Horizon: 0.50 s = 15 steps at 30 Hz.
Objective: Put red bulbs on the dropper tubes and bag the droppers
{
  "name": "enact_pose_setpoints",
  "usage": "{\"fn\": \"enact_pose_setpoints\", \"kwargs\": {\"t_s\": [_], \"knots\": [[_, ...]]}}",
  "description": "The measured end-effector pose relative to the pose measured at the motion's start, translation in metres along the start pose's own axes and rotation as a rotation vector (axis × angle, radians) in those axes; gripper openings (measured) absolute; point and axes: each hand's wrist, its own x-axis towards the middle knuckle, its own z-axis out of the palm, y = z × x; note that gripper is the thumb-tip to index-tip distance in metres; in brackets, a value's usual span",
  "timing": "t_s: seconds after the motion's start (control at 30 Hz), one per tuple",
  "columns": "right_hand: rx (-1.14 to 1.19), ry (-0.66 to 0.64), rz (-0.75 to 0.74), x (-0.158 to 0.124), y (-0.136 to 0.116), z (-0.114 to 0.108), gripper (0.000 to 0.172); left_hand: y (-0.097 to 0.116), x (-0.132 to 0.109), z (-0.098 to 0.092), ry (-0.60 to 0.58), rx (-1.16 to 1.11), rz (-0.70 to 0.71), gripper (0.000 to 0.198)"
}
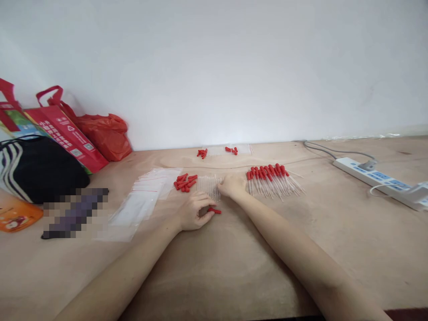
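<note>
Your two hands at a row of clear tubes and a red bulb.
Your left hand (197, 213) had thumb and fingers closed about a small red, elongated rubber-like bulb (216, 211), on the table before the tubes; its long axis ran roughly left to right, one end protruding rightward. Your right hand (233, 185) met the right end of the slender clear tubes (205, 185), which pointed from the wall toward you; whether it gripped one, you could not tell. Bare pale wooden table (230, 272) lay open between your forearms to the near edge; flat transparent plastic bags (142, 198) bounded the left, red-capped slender tubes (270, 170) the right.
</note>
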Motion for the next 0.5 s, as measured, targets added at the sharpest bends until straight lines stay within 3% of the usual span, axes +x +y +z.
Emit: {"fn": "enact_pose_setpoints", "kwargs": {"t_s": [0.1, 0.3, 0.4, 0.5], "knots": [[-0.001, -0.024, 0.003, 0.003, -0.003, 0.000, 0.036, 0.001, 0.001, 0.004, -0.029, 0.011, 0.011, 0.018], [0.025, -0.030, -0.041, 0.009, -0.006, -0.003, 0.031, 0.001, 0.000, 0.007, 0.020, 0.052, -0.041, 0.018], [0.057, 0.025, -0.117, 0.001, 0.007, -0.008, 0.030, 0.000, -0.001, 0.008, 0.068, 0.079, -0.127, 0.015], [0.097, 0.103, -0.219, -0.014, 0.036, -0.012, 0.026, -0.002, -0.001, 0.011, 0.114, 0.088, -0.199, 0.012]]}}
